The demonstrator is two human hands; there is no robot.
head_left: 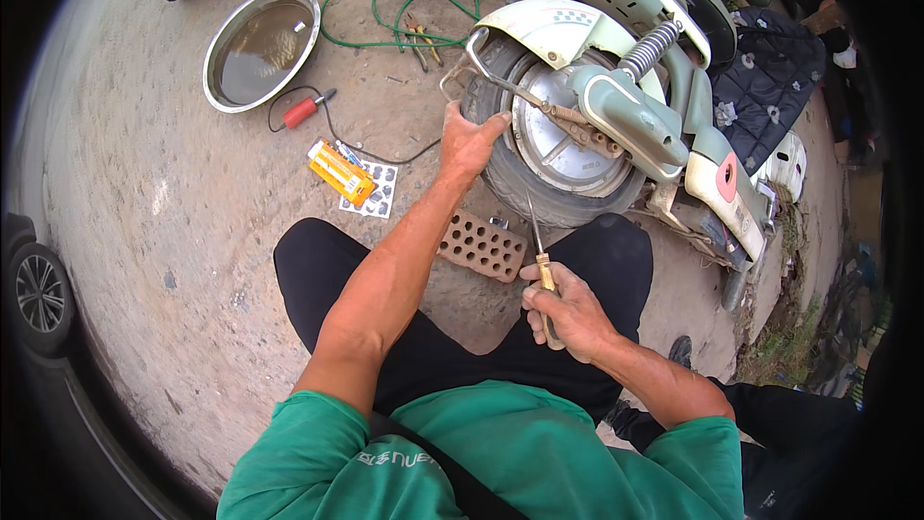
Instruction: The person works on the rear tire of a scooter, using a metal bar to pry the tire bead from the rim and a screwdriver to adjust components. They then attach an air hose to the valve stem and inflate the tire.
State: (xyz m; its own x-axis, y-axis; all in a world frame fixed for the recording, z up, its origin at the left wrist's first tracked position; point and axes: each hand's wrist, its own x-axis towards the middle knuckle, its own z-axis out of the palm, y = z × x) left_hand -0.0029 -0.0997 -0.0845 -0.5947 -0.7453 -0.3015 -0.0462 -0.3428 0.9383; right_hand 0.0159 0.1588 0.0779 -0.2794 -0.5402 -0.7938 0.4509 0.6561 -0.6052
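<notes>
scooter (pixel 674 125) lying tilted on the ground (pixel 173 260), rear up | tyre (pixel 500 169) facing the person, just beyond a perforated brick (pixel 481 246) | left hand (pixel 469 140) gripping the tyre's tread | right hand (pixel 563 308) clenching around a wooden-handled tool (pixel 542 265), blade pointing up at the tyre | metal basin (pixel 260 46) sitting far left
</notes>
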